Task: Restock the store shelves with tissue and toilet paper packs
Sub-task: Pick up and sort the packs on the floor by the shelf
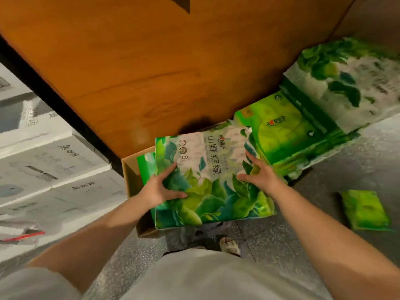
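Observation:
A large tissue pack [207,180] with green leaf print and white top lies over an open cardboard box [132,178] on the floor. My left hand [161,187] grips its left edge, thumb lying on the printed face. My right hand [258,172] holds the right edge, fingers spread on the pack. Another green pack [145,165] shows inside the box beneath it. A bright green pack [281,131] and a larger leaf-print pack [342,83] lie to the right, against the wooden panel.
A wide wooden panel [151,61] rises behind the box. White boxed goods [49,161] are stacked at the left. A small green pack [365,210] lies on the grey floor at right. My foot [229,245] stands just below the box.

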